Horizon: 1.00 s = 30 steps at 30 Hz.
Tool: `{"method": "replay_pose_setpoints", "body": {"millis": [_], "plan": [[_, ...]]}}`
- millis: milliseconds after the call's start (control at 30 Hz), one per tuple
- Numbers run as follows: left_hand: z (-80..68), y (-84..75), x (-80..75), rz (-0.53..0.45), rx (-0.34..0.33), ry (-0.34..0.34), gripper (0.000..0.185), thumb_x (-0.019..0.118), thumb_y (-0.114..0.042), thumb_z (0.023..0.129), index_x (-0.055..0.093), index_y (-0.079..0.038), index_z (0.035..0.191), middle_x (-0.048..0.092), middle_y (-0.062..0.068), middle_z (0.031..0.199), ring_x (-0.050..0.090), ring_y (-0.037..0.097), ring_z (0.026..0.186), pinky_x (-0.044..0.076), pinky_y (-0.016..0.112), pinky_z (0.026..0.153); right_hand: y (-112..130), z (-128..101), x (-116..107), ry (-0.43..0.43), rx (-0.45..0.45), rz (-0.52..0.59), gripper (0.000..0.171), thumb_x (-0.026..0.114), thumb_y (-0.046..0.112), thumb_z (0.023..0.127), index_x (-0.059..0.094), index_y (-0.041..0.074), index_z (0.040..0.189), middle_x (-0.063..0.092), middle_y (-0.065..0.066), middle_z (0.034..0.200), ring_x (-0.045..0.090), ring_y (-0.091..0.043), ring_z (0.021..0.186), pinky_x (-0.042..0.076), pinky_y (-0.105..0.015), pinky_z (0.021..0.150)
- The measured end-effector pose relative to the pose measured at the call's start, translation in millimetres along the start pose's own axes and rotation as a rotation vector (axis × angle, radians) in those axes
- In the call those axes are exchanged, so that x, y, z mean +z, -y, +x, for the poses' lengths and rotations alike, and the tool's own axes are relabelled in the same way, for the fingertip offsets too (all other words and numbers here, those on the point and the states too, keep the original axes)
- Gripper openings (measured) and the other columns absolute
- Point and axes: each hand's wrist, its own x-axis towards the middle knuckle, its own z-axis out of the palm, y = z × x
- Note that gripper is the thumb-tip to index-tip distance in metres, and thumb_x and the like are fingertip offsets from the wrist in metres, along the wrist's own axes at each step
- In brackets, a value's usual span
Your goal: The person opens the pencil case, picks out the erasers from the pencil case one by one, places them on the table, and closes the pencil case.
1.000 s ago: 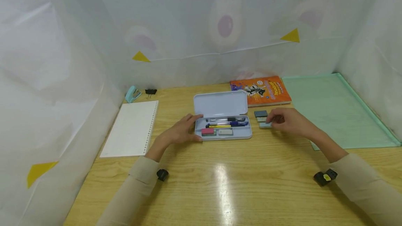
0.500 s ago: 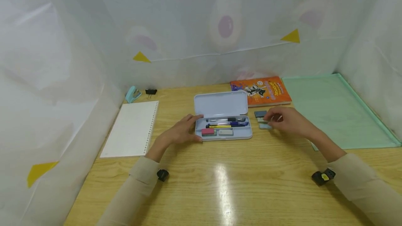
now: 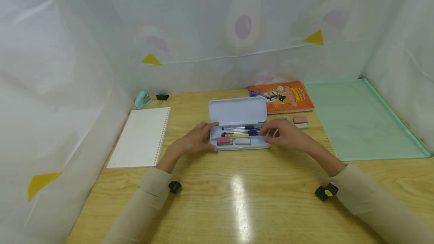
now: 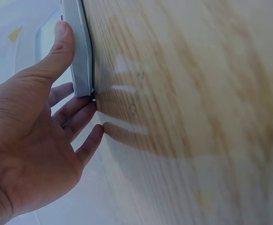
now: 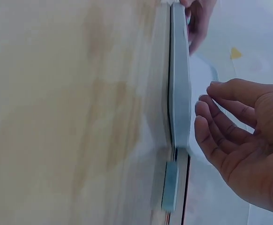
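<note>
Pencil case (image 3: 239,131) lay open mid-table, and we kept it from sliding: our left hand (image 3: 194,142) pressed its left end, fingers straight. Our right hand (image 3: 283,135) hung just right of it, fingers loosely bent, holding nothing we could see.

I can't read any text; the lettering on my orange book (image 3: 280,97) is too blurred
</note>
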Motion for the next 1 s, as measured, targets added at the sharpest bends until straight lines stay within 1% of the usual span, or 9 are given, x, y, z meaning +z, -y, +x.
{"method": "replay_pose_setpoints", "body": {"millis": [100,200,367,500,633,733,867,933,1000], "plan": [[0.0,-0.5,-0.1,-0.010,-0.003,0.004,0.096,0.079,-0.048,0.091,0.025,-0.026,0.166,0.040,0.010,0.152,0.041,0.028,0.141,0.034,0.047,0.122,8,8,11,0.039,-0.010,0.021,0.020,0.076,0.003,0.093,0.075,0.005,0.113,0.074,-0.007,0.108,0.066,-0.014,0.088,0.058,-0.029,0.077],[0.1,-0.6,0.0,-0.014,-0.006,0.003,0.096,0.079,-0.048,0.091,0.025,-0.026,0.166,0.040,0.009,0.152,0.041,0.027,0.142,0.034,0.047,0.122,16,14,18,0.083,-0.029,0.008,0.021,0.075,0.004,0.094,0.074,0.005,0.115,0.073,-0.007,0.110,0.066,-0.014,0.090,0.058,-0.031,0.079],[1.0,0.4,0.3,-0.011,0.001,0.000,0.095,0.079,-0.048,0.091,0.025,-0.026,0.166,0.040,0.009,0.152,0.041,0.027,0.141,0.034,0.047,0.122,27,20,25,0.131,-0.030,-0.080,0.023,0.076,0.009,0.094,0.075,0.005,0.116,0.073,-0.007,0.110,0.064,-0.013,0.089,0.056,-0.030,0.077],[1.3,1.3,0.4,-0.003,0.000,0.001,0.095,0.078,-0.048,0.091,0.025,-0.026,0.166,0.040,0.008,0.151,0.041,0.027,0.141,0.034,0.046,0.122,32,21,27,0.133,-0.042,-0.107,0.023,0.077,0.008,0.093,0.076,0.003,0.116,0.074,-0.008,0.109,0.065,-0.012,0.086,0.056,-0.029,0.075],[0.6,0.7,0.5,-0.001,-0.003,-0.002,0.095,0.079,-0.047,0.091,0.025,-0.026,0.166,0.040,0.008,0.152,0.041,0.027,0.142,0.033,0.046,0.122,33,21,28,0.132,-0.052,-0.124,0.021,0.076,0.008,0.094,0.076,0.005,0.115,0.074,-0.006,0.108,0.063,-0.009,0.083,0.055,-0.027,0.072],[0.5,0.0,0.7,-0.003,-0.002,0.001,0.095,0.079,-0.047,0.091,0.025,-0.025,0.166,0.041,0.009,0.150,0.041,0.027,0.141,0.034,0.047,0.122,33,19,29,0.134,-0.040,-0.119,0.021,0.075,0.009,0.095,0.076,0.007,0.116,0.074,-0.005,0.108,0.061,-0.007,0.083,0.053,-0.026,0.070],[0.6,0.0,1.0,-0.004,0.001,0.005,0.095,0.079,-0.047,0.091,0.024,-0.025,0.166,0.041,0.009,0.150,0.042,0.027,0.140,0.034,0.046,0.121,33,19,29,0.138,-0.009,-0.110,0.023,0.074,0.010,0.096,0.076,0.007,0.119,0.075,-0.006,0.111,0.059,-0.008,0.080,0.051,-0.026,0.068],[0.5,0.2,0.9,-0.004,0.001,0.005,0.095,0.079,-0.047,0.091,0.024,-0.026,0.166,0.040,0.009,0.151,0.041,0.027,0.141,0.034,0.046,0.122,33,20,30,0.149,0.001,-0.119,0.024,0.073,0.011,0.096,0.076,0.006,0.120,0.076,-0.007,0.112,0.060,-0.007,0.079,0.051,-0.025,0.068],[0.6,0.4,1.0,-0.003,-0.001,0.002,0.095,0.079,-0.047,0.091,0.024,-0.026,0.166,0.040,0.009,0.151,0.041,0.027,0.142,0.034,0.047,0.122,33,22,31,0.154,-0.010,-0.132,0.024,0.072,0.010,0.097,0.076,0.005,0.121,0.076,-0.007,0.112,0.062,-0.008,0.081,0.052,-0.025,0.070]]}}
